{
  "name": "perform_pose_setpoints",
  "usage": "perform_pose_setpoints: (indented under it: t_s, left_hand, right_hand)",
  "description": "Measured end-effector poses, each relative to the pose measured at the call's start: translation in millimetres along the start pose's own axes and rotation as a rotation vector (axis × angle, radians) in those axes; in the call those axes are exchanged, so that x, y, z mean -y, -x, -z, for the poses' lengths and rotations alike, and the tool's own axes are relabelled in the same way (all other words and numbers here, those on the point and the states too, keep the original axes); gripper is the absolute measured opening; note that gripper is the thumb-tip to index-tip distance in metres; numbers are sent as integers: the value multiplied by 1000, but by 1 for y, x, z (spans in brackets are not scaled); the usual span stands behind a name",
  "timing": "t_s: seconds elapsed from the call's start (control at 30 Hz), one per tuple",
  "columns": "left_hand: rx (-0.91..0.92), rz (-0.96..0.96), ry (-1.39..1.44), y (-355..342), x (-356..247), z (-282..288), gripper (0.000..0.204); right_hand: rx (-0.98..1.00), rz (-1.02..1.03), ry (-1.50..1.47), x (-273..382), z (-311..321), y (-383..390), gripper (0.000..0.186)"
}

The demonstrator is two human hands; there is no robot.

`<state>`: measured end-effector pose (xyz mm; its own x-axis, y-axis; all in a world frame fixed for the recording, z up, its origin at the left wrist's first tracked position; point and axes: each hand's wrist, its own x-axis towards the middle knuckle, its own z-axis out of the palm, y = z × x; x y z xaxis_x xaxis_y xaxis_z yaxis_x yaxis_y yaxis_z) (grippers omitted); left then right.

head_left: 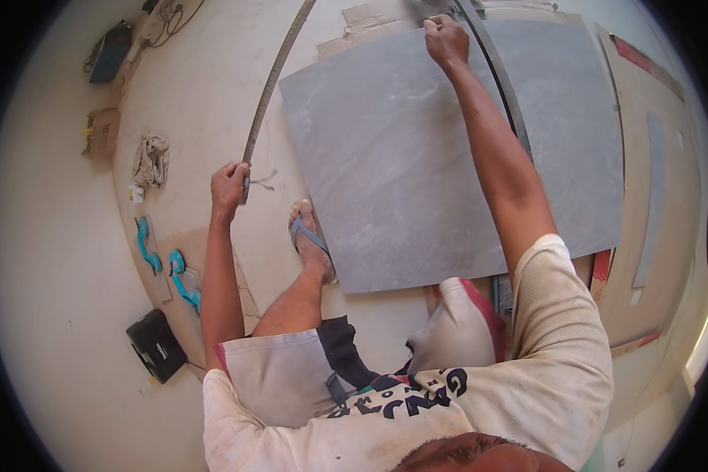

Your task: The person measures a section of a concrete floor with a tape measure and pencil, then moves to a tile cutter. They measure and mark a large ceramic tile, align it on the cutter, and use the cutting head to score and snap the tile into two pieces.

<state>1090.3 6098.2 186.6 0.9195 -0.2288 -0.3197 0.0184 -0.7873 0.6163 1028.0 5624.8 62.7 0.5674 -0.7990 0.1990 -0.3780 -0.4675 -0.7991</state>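
Head view, looking down at a pale floor (55, 259). I see the left hand (228, 185) clenched around the near end of a long metal straightedge (271, 82), which runs away from it toward the far edge of the floor, lying just beside the left edge of a large grey tile (385, 165). The right hand (446, 39) is closed at the tile's far edge, where a second dark bar (499, 75) crosses the tile; I cannot tell what, if anything, it pinches there. The tile lies flat on the floor, its near-left corner just beside a foot in a blue sandal (311, 240), and its near edge close to the bent knee (448, 315). I judge the straightedge to be light, stiff along its length yet springy, and smooth enough to slide on the floor, so a grip at one end alone would let the far end wander; a hold nearer mid-length would steady it. The tile I judge heavy, rigid and brittle, weakest at its corners, best taken by two opposite edges. Near the left edge of the floor lie two blue suction handles (165, 263), a black case (157, 344), a bundle of rag (151, 160) and a small cardboard box (102, 132).
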Motion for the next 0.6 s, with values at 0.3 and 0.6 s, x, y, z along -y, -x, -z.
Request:
perform_pose_setpoints:
  t_s: [0.3, 0.6]
  left_hand:
    - [82, 45, -78, 115, 28, 18, 18]
    - [406, 85, 10, 152, 76, -68, 16]
  right_hand:
    - [-67, -163, -365, -7, 94, 141, 26]
    - [-27, -318, -280, -46, 177, 259, 22]
